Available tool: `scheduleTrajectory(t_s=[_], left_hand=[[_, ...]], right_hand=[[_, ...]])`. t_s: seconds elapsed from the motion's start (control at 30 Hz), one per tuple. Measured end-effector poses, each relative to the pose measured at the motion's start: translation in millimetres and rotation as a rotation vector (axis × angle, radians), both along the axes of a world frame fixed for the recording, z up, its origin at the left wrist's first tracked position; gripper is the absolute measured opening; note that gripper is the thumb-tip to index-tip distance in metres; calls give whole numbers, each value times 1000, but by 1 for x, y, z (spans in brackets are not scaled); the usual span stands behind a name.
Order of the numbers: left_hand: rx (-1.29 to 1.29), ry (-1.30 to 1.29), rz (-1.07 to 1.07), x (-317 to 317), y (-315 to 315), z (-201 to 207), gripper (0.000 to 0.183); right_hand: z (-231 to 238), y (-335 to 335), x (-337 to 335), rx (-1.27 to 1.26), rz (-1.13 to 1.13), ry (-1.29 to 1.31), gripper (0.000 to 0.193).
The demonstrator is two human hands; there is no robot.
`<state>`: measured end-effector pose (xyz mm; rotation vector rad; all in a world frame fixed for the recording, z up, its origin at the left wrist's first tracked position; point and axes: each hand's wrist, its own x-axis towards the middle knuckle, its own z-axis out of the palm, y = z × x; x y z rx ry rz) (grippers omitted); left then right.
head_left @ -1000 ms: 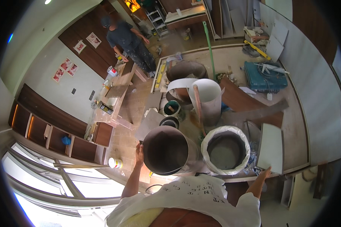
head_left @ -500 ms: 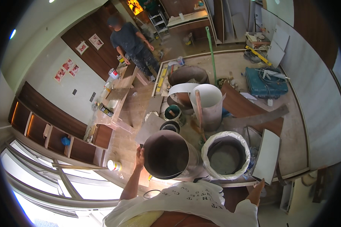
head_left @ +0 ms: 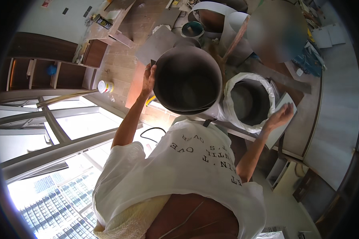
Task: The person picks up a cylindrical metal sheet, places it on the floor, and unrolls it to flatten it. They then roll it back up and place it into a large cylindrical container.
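Observation:
My left hand point(head_left: 148, 79) is closed at the left side of a large, dark, round-mouthed roll point(head_left: 187, 85). A small dark flat piece point(head_left: 152, 62) sticks up past its fingers; whether it belongs to the roll cannot be told. My right hand point(head_left: 281, 114) has its fingers stretched out over a white panel point(head_left: 278, 133) and holds nothing. Between my hands stands a bucket-like container point(head_left: 249, 101) with a crumpled white lining folded over its rim. Behind it, a reddish wooden stick point(head_left: 237, 38) leans against a white rolled sheet point(head_left: 229, 34).
A green-rimmed bucket point(head_left: 192, 28) stands beyond the dark roll. On the left are a workbench point(head_left: 115, 22) and a white tub point(head_left: 105, 87) on the floor. Windows point(head_left: 75, 119) line the lower left. A blurred patch covers part of the upper right.
My view has tilted down, so the person at the far left is out of sight. My right hand has moved from the white panel's lower edge up over its face.

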<state>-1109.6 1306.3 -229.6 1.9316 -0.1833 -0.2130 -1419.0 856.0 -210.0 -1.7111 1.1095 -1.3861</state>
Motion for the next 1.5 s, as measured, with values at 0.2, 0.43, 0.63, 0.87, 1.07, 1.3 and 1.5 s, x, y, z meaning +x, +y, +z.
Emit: scheduleTrajectory(t_s=[0.2, 0.43, 0.63, 0.87, 1.07, 1.3, 1.5], left_hand=[[-92, 28, 33, 13, -1, -4, 58], [-117, -139, -52, 30, 5, -18, 57], [-207, -100, -43, 20, -5, -7, 57], [-177, -91, -88, 26, 2, -12, 57], [-257, -37, -118, 24, -1, -5, 56], [-234, -20, -124, 28, -2, -19, 59], [-157, -60, -70, 28, -2, -19, 61]], right_hand=[[78, 149, 183, -240, 918, 155, 23], [16, 248, 273, -66, 1852, 1245, 60], [-10, 252, 232, 42, 1987, 1356, 63], [44, 268, 218, -38, 1798, 1485, 49], [36, 267, 211, -88, 1856, 1331, 40], [-45, 249, 264, 627, 1471, 785, 44], [-67, 267, 328, 1090, 1048, 247, 57]])
